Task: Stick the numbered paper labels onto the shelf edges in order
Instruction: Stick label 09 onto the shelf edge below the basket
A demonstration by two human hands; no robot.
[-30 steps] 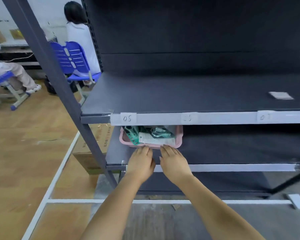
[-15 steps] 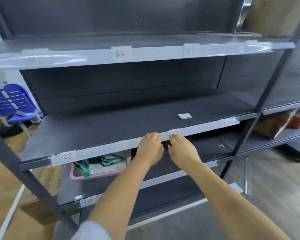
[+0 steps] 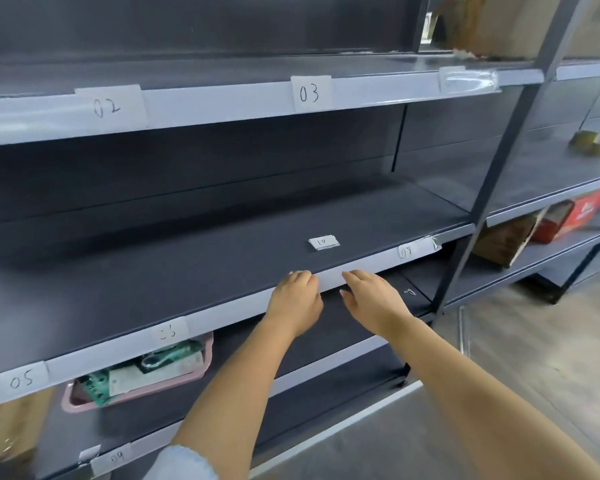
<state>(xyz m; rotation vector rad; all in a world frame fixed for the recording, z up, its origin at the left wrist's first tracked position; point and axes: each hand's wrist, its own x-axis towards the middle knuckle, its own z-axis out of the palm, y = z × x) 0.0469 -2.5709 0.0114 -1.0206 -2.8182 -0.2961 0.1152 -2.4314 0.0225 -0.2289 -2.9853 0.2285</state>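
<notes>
Bare forearms, bare hands, pale blue sleeve [image 3: 181, 462], perhaps knitted, left arm

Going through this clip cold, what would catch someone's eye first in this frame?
Two bare hands, the left hand and the right hand, meet at the pale front edge of the middle shelf, a short gap between them. Handwritten paper labels run along the edges: 02 and 03 above, 05 lower left. A loose slip marked 10 lies on the shelf, and a pink tray sits beneath.
</notes>
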